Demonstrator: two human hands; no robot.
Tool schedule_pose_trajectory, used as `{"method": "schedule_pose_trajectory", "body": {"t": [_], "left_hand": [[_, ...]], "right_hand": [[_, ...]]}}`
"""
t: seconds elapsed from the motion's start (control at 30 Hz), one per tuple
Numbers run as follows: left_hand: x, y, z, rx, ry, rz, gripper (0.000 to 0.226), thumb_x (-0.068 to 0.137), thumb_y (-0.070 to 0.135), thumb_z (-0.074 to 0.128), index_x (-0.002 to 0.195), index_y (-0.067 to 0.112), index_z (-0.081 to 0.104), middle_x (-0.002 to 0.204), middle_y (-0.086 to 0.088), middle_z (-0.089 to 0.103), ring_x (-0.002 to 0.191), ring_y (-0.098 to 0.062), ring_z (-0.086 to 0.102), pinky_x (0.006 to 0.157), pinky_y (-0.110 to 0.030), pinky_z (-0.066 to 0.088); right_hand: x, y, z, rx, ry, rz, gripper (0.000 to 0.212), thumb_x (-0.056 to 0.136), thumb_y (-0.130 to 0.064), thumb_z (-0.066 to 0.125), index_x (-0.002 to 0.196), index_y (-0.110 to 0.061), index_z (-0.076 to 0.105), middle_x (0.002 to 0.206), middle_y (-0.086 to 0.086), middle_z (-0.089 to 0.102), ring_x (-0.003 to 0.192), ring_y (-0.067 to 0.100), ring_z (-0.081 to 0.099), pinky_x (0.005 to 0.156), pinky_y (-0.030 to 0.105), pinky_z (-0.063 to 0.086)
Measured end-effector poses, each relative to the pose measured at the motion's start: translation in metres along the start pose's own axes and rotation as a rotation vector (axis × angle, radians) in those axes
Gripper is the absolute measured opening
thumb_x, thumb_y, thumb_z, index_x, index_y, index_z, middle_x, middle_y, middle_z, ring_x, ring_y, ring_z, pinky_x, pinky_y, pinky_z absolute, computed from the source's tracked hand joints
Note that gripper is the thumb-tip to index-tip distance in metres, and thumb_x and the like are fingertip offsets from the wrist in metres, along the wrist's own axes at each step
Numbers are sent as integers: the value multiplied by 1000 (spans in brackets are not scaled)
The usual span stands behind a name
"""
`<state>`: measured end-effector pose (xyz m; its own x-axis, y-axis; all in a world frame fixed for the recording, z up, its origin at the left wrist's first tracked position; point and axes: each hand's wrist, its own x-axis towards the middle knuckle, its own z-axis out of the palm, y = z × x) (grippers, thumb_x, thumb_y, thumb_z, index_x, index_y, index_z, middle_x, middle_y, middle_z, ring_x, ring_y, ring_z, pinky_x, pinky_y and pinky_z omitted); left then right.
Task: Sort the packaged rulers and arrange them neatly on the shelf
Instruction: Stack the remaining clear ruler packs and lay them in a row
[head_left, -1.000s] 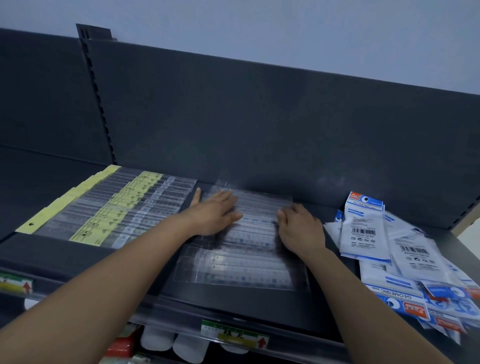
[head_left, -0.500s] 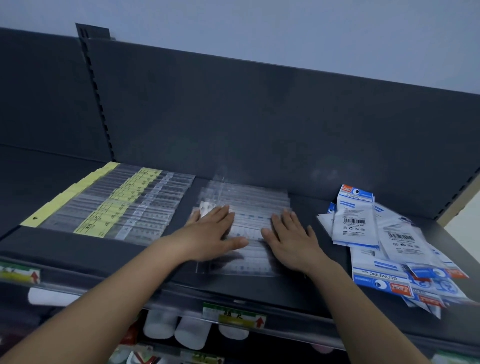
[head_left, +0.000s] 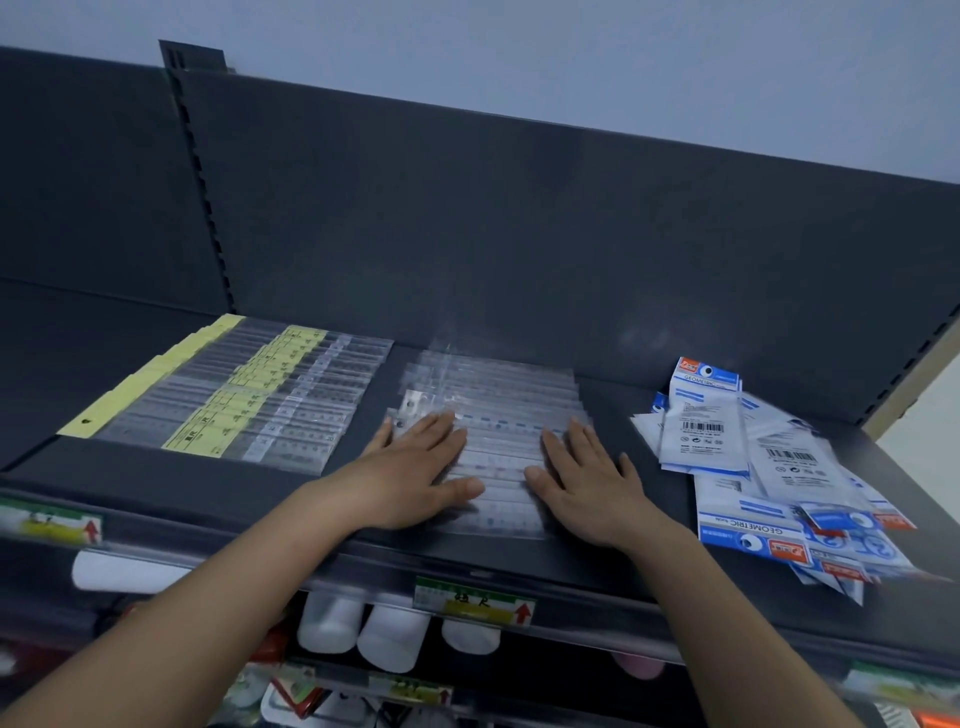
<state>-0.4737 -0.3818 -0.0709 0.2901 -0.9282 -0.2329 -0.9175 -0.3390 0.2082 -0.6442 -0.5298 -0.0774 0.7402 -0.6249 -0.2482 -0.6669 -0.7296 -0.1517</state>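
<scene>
Palms flat, squaring the stack.
We press left hand (head_left: 415, 467) and right hand (head_left: 587, 478), fingers (head_left: 439, 426) straight and gripping nothing, onto clear ruler packs (head_left: 498, 389) lying under and beyond our fingertips on the shelf (head_left: 608, 408), probably to align them.

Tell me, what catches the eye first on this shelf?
The left hand and right hand press flat on clear ruler packs mid-shelf. Tidy yellow-labelled rulers lie to their left; a loose heap of blue-and-white packets sprawls at the right.
</scene>
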Motion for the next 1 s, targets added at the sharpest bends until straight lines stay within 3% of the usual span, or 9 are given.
{"method": "schedule_pose_trajectory", "body": {"t": [0.43, 0.6, 0.73, 0.83, 0.9, 0.93, 1.0], "left_hand": [[-16, -3, 1, -34, -31, 20, 73, 96, 60, 30, 153, 30, -4, 158, 10, -19, 144, -3, -17, 119, -40, -12], [5, -7, -11, -96, 126, -33, 75, 96, 59, 31, 155, 24, 1, 160, 6, -14, 147, -9, -11, 120, -42, -6], [33, -14, -21, -90, 170, -86, 79, 93, 66, 29, 154, 20, 12, 161, 4, -11, 148, -10, -9, 119, -47, -3], [36, -17, -24, -17, 32, -84, 74, 89, 72, 24, 134, 16, 42, 159, 2, 18, 146, -15, 16, 118, -52, 6], [33, -19, -25, -30, 80, -102, 60, 89, 72, 25, 101, 19, 49, 144, -1, 41, 135, -19, 37, 115, -51, 18], [32, -20, -24, -44, 127, -111, 60, 89, 71, 27, 99, 16, 50, 142, -3, 43, 134, -21, 39, 114, -49, 22], [35, -23, -20, -105, 205, -139, 69, 91, 67, 32, 129, 11, 48, 157, -8, 24, 144, -26, 24, 117, -45, 20]], "right_hand": [[-19, -1, 0, -2, -40, -5, 71, 96, -64, 18, 153, -30, -8, 159, -1, -23, 146, 14, -22, 117, 48, -10], [0, -1, -10, 129, 127, 28, 64, 100, -55, 22, 155, -27, 5, 162, 1, -14, 148, 16, -14, 119, 47, -4], [21, -1, -12, 157, 105, 51, 67, 98, -58, 20, 155, -25, 7, 162, 4, -13, 149, 19, -12, 119, 48, -2], [26, 1, -7, 105, 86, 17, 65, 97, -60, 18, 152, -24, 21, 163, 4, 5, 150, 18, -2, 118, 51, 4], [26, 3, -7, 154, 138, 8, 62, 97, -59, 18, 146, -24, 34, 161, 5, 12, 149, 19, 5, 118, 51, 6], [26, 4, -7, 182, 144, 22, 61, 98, -59, 18, 146, -25, 34, 162, 7, 8, 150, 21, 3, 118, 50, 6], [26, 5, -7, 195, 110, 29, 59, 99, -57, 18, 149, -27, 29, 163, 10, 1, 150, 24, -1, 118, 49, 4]]}}
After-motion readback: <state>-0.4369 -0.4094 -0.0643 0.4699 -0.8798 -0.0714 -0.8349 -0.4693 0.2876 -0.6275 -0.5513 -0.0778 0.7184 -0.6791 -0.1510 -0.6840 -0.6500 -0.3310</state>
